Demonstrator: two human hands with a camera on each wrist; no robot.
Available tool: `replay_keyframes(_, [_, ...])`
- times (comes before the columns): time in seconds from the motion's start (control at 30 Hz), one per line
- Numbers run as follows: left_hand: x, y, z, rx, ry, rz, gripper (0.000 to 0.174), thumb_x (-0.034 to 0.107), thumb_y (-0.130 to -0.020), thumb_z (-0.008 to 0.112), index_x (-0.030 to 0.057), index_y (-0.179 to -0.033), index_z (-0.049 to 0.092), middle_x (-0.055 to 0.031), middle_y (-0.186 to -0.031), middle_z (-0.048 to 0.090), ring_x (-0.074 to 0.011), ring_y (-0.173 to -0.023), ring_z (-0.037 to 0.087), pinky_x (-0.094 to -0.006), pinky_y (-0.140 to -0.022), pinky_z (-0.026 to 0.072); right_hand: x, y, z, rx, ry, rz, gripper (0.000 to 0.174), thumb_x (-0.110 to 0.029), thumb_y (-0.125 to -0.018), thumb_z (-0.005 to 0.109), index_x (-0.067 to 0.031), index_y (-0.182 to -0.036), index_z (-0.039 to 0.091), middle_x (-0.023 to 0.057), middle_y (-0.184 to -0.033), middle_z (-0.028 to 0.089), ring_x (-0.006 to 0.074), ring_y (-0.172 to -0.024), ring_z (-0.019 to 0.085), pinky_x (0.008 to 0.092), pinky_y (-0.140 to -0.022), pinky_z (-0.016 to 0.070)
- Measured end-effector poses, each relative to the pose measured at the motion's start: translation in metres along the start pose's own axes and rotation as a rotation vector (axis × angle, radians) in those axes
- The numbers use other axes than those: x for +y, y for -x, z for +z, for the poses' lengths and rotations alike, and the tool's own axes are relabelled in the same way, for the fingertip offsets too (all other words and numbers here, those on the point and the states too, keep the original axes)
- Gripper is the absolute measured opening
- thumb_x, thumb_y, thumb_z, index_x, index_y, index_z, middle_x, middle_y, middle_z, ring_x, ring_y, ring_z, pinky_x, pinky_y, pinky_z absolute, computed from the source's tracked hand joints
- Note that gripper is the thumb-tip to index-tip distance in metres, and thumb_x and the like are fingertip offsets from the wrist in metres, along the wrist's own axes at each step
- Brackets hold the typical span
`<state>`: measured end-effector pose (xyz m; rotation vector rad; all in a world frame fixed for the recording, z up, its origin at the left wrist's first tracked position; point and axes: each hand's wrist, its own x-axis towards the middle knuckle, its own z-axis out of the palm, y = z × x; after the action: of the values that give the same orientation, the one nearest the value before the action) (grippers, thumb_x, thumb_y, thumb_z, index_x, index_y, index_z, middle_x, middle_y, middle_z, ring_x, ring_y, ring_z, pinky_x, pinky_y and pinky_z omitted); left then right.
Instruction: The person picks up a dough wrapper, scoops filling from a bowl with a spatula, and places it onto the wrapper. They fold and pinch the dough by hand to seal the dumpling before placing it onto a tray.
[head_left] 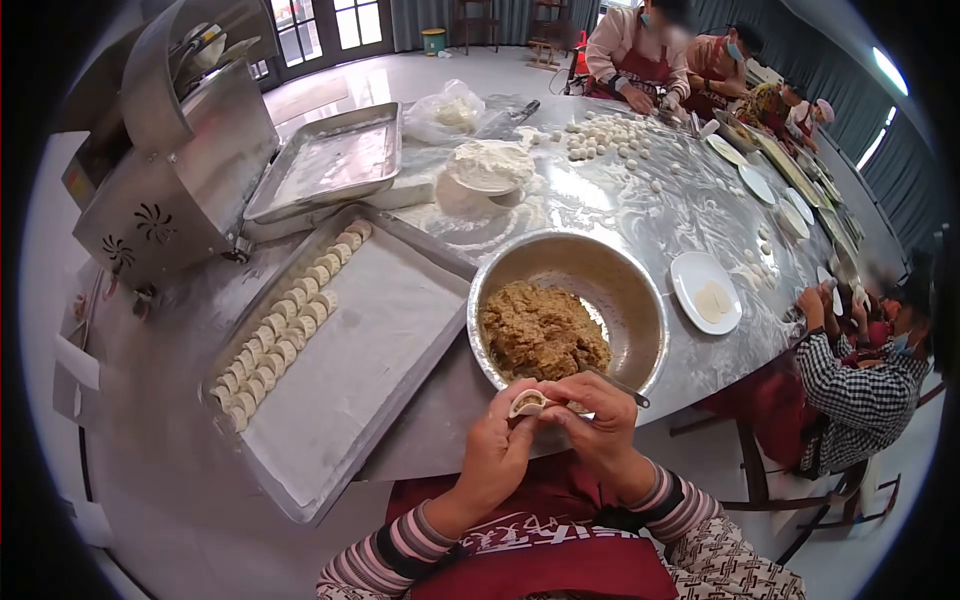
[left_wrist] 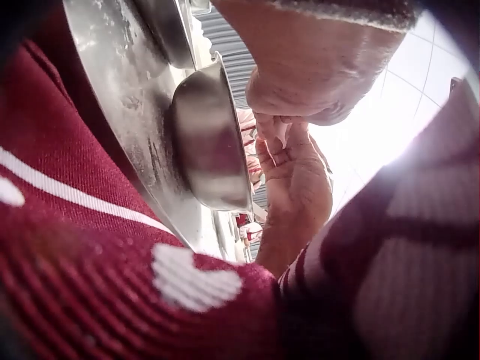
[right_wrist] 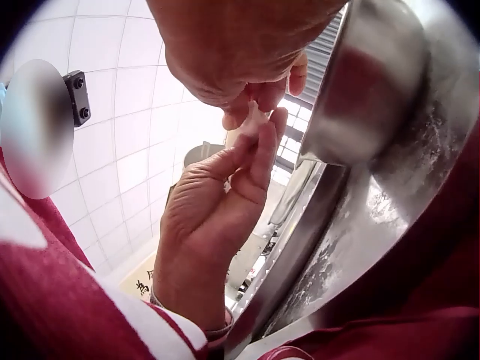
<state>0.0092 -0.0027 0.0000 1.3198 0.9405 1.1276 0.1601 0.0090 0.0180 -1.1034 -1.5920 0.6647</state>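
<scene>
Just in front of the apron, my left hand (head_left: 496, 440) and right hand (head_left: 603, 425) meet at the near rim of a steel bowl (head_left: 640, 335). Between them is a dumpling (head_left: 528, 403), its pale wrapper folded partly round brown filling. My left thumb and fingers pinch one side of it; the right fingertips pinch the other. In the right wrist view the dumpling (right_wrist: 256, 121) shows as a white fold between both hands' fingertips. Brown minced filling (head_left: 540, 330) heaps in the bowl, and a metal utensil handle (head_left: 622, 388) sticks out beside my right hand.
Left of the bowl, a lined tray (head_left: 350, 350) carries rows of finished dumplings (head_left: 275, 350). A white plate (head_left: 688, 275) with wrappers stands to the right. Beyond are a heap of flour (head_left: 490, 165), another metal tray (head_left: 393, 150) and many dough pieces (head_left: 605, 135). Other people work round the table.
</scene>
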Motion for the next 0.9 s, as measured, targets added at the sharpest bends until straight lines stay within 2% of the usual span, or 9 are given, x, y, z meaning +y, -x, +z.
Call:
replay_keyframes(0.13, [0.0, -0.001, 0.002, 0.046, -0.029, 0.097, 0.037, -0.001, -0.092, 0.05, -0.0023, -0.128, 0.045, -0.0168, -0.119, 0.06, -0.0202, -0.111, 0.058, -0.03, -0.094, 0.0453, 0.006, 0.0, -0.001, -0.057, 0.068, -0.079, 0.02, 0.002, -0.069, 0.074, -0.004, -0.088, 0.07, 0.0086, -0.086, 0.066, 0.0211, -0.077, 0.063, 0.0294, -0.067, 0.0494])
replay_keyframes(0.2, [-0.004, -0.001, -0.001, 0.02, -0.236, 0.25, 0.04, -0.002, -0.09, 0.053, -0.0022, -0.13, 0.045, -0.0184, -0.12, 0.06, -0.025, -0.111, 0.059, -0.0318, -0.094, 0.0454, 0.007, -0.002, -0.003, -0.072, 0.132, -0.152, 0.021, 0.001, -0.068, 0.075, -0.0046, -0.087, 0.069, 0.0086, -0.085, 0.066, 0.0224, -0.076, 0.063, 0.0306, -0.066, 0.0488])
replay_keyframes(0.33, [0.001, -0.004, -0.009, -0.038, -0.292, 0.265, 0.041, -0.003, -0.088, 0.054, -0.0011, -0.129, 0.048, -0.0193, -0.12, 0.06, -0.0278, -0.111, 0.059, -0.0329, -0.094, 0.0454, 0.001, -0.003, 0.0, 0.003, 0.125, -0.206, 0.024, 0.0, -0.065, 0.077, -0.0059, -0.085, 0.065, 0.0083, -0.082, 0.064, 0.0249, -0.076, 0.062, 0.0326, -0.066, 0.0475])
replay_keyframes(0.53, [0.01, -0.006, -0.017, -0.17, -0.316, 0.26, 0.04, -0.005, -0.085, 0.055, 0.0006, -0.125, 0.053, -0.0178, -0.118, 0.06, -0.0257, -0.11, 0.059, -0.0335, -0.094, 0.0456, 0.005, -0.005, -0.006, -0.077, 0.23, -0.379, 0.026, 0.001, -0.063, 0.077, -0.0059, -0.084, 0.064, 0.0075, -0.079, 0.064, 0.0243, -0.075, 0.062, 0.0335, -0.066, 0.0471])
replay_keyframes(0.6, [0.011, -0.005, -0.018, -0.216, -0.165, 0.085, 0.045, -0.005, -0.087, 0.054, -0.001, -0.131, 0.046, -0.0165, -0.121, 0.058, -0.022, -0.111, 0.058, -0.0324, -0.096, 0.0444, 0.005, -0.004, -0.003, -0.033, 0.201, -0.384, 0.024, 0.001, -0.063, 0.077, -0.0058, -0.083, 0.064, 0.0074, -0.078, 0.063, 0.0239, -0.074, 0.061, 0.0333, -0.066, 0.0469])
replay_keyframes(0.63, [0.009, -0.003, -0.014, -0.216, -0.167, 0.088, 0.045, -0.005, -0.087, 0.054, -0.001, -0.131, 0.046, -0.0165, -0.121, 0.058, -0.022, -0.111, 0.058, -0.0324, -0.096, 0.0444, 0.005, -0.004, -0.001, 0.012, 0.172, -0.391, 0.023, 0.001, -0.063, 0.077, -0.0058, -0.082, 0.065, 0.0072, -0.076, 0.063, 0.0234, -0.073, 0.061, 0.033, -0.065, 0.0467])
replay_keyframes(0.7, [0.002, 0.002, -0.002, -0.092, 0.315, -0.071, 0.05, -0.003, -0.091, 0.051, -0.004, -0.138, 0.034, -0.0158, -0.127, 0.052, -0.0186, -0.115, 0.052, -0.0308, -0.099, 0.0413, 0.006, -0.005, 0.003, 0.052, 0.158, -0.373, 0.022, 0.001, -0.064, 0.077, -0.0056, -0.081, 0.065, 0.0069, -0.076, 0.063, 0.023, -0.072, 0.06, 0.0327, -0.065, 0.0466])
replay_keyframes(0.8, [-0.001, 0.003, 0.003, -0.115, 0.343, -0.099, 0.052, -0.002, -0.094, 0.047, -0.0066, -0.14, 0.024, -0.0163, -0.132, 0.046, -0.0183, -0.121, 0.047, -0.0301, -0.102, 0.0381, 0.0, -0.005, 0.006, 0.071, 0.148, -0.274, 0.021, 0.001, -0.064, 0.077, -0.0055, -0.08, 0.065, 0.0065, -0.075, 0.062, 0.0223, -0.07, 0.06, 0.032, -0.064, 0.0461])
replay_keyframes(0.9, [-0.004, 0.003, 0.003, -0.094, 0.28, -0.096, 0.051, -0.002, -0.094, 0.046, -0.0068, -0.14, 0.024, -0.0158, -0.132, 0.046, -0.0178, -0.123, 0.045, -0.03, -0.103, 0.0376, 0.001, -0.002, 0.007, 0.049, 0.156, -0.186, 0.02, 0.0, -0.065, 0.076, -0.0056, -0.08, 0.065, 0.0064, -0.077, 0.063, 0.0223, -0.069, 0.059, 0.0324, -0.063, 0.0451])
